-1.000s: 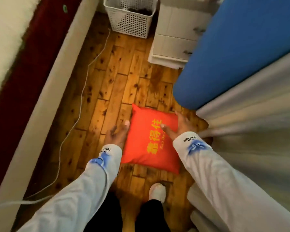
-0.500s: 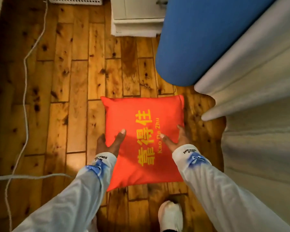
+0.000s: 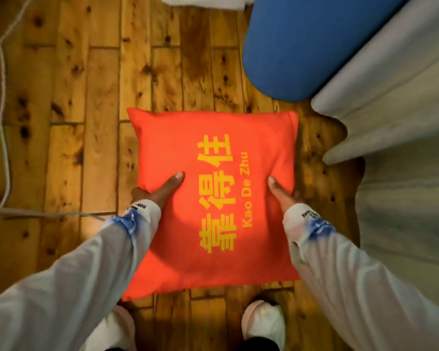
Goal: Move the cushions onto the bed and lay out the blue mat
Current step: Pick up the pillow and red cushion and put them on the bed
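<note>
A square red cushion (image 3: 185,153) with yellow lettering fills the middle of the view, held flat above the wooden floor. My left hand (image 3: 157,191) grips its left edge, thumb on top. My right hand (image 3: 281,191) grips its right edge the same way. The blue mat (image 3: 302,44), rolled or folded with a rounded end, leans at the upper right, just beyond the cushion's far right corner. The bed is out of view.
Pale grey curtain folds (image 3: 395,127) hang along the right side. A white cord (image 3: 3,117) runs across the wooden floor (image 3: 86,97) on the left. A white cabinet base (image 3: 205,1) sits at the top. My two white slippers (image 3: 261,323) stand below the cushion.
The cushion has come up off the floor toward me and looks larger. Both hands shifted from resting on it to gripping its side edges. My view tilted further down; bed and basket left view.
</note>
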A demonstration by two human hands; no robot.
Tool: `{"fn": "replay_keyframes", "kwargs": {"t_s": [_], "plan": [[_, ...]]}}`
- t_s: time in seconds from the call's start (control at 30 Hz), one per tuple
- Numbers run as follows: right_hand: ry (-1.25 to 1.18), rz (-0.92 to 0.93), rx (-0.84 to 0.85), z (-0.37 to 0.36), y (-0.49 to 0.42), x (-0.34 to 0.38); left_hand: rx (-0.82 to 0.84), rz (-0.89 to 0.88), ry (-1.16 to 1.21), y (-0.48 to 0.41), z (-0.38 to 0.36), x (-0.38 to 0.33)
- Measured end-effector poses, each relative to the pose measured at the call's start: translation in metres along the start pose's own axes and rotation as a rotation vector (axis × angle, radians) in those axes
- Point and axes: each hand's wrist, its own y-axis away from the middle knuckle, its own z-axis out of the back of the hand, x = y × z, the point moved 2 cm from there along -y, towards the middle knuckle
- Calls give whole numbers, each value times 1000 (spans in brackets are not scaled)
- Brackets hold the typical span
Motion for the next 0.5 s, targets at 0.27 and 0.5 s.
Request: {"fn": "replay_keyframes", "kwargs": {"t_s": [0.27, 0.5], "plan": [[-7, 199, 132, 35, 129, 204, -48, -155, 124, 105, 139, -160], [-31, 393, 338, -19, 306, 403, -242, -264, 323, 177, 348, -298]]}}
